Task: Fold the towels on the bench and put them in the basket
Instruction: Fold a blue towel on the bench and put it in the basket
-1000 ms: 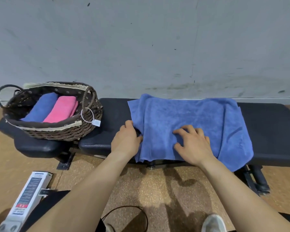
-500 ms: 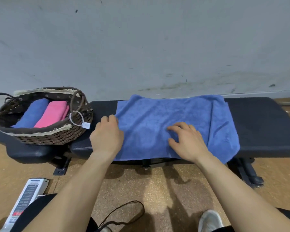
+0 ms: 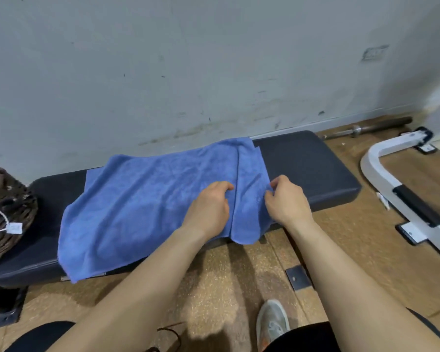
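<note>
i see the blue towel (image 3: 148, 207) spread flat across the dark padded bench (image 3: 308, 166), its near edge hanging over the front of the seat. a strip along the towel's right side is doubled over, leaving a crease that runs from back to front. my left hand (image 3: 208, 207) sits on the towel right at that crease, fingers curled, thumb and forefinger pinching the cloth there. my right hand (image 3: 287, 201) is just beside it at the towel's right edge, fingers curled in and nipping that edge between thumb and forefinger. the two hands are close together but apart, with the folded strip between them. the wicker basket (image 3: 8, 212) stands at the bench's left end, mostly cut off by the view, with a small white tag (image 3: 14, 227) hanging on its side. a white metal frame (image 3: 381, 171) lies on the floor to the right.
</note>
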The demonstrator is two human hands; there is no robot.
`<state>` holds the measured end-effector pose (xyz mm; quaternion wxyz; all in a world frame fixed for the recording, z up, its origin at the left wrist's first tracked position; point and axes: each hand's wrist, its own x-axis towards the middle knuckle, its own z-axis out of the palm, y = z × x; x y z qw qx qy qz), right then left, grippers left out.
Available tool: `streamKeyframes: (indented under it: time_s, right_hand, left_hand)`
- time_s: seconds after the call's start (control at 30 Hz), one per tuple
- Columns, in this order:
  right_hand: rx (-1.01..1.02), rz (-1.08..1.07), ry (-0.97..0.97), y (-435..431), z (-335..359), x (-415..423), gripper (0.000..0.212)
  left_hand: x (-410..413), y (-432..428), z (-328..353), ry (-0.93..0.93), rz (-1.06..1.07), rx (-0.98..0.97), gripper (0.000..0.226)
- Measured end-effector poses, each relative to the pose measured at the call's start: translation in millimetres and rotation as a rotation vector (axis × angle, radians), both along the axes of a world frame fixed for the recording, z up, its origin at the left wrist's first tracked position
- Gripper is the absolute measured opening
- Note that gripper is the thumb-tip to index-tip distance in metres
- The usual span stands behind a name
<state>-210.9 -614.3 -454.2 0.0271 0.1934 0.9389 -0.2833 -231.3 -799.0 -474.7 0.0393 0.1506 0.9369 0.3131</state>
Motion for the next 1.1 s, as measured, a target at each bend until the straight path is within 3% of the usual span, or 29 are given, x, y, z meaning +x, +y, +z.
streamKeyframes:
  time_s: [0.13,0.23,0.43,0.5,0.57,0.67,0.77,0.83,0.93,1.1]
  right_hand:
    - [0.086,-0.031,-0.092,7.2,-2.5,-2.6,0.037]
    - [0.146,0.003,-0.134,14.0,-6.8,-6.6,0.032]
    - [-0.06,-0.327,0.16,53.6,16.4,-17.1,0.025]
    - [-0.121,-0.318,0.183,61.2,18.4,-18.5,0.017]
    - [-0.14,-0.273,0.137,63.8,15.5,-18.9,0.016]
    - [-0.161,-0.251,0.091,68.0,10.9,-17.9,0.034]
    - [-0.144,-0.253,0.067,76.3,5.7,-17.8,0.045]
    - [-0.128,-0.261,0.055,83.5,2.5,-18.8,0.046]
    - [-0.149,-0.289,0.053,96.6,-2.2,-22.0,0.039]
    - [-0.092,-0.332,0.061,111.6,-8.0,-28.2,0.014]
  left_hand:
    - [-12.1,25.3,-5.5,0.007,-0.051,-0.127,0.046]
    - [-17.2,31.3,-2.2,0.034,-0.057,-0.217,0.045]
    - [-44.9,41.3,23.4,-0.061,-0.059,-0.39,0.025]
    - [-65.5,57.3,39.4,0.041,-0.038,-0.477,0.019]
    - [-91.2,79.4,47.3,0.174,-0.064,-0.438,0.016]
    - [-130.6,114.0,41.9,0.161,-0.232,-0.321,0.039]
    - [-164.3,138.8,27.3,0.13,-0.336,-0.424,0.057]
    - [-183.0,150.4,19.3,0.094,-0.333,-0.473,0.05]
    - [-203.9,160.6,19.2,0.06,-0.342,-0.536,0.016]
    - [-226.7,174.0,28.8,0.255,-0.249,-0.487,0.016]
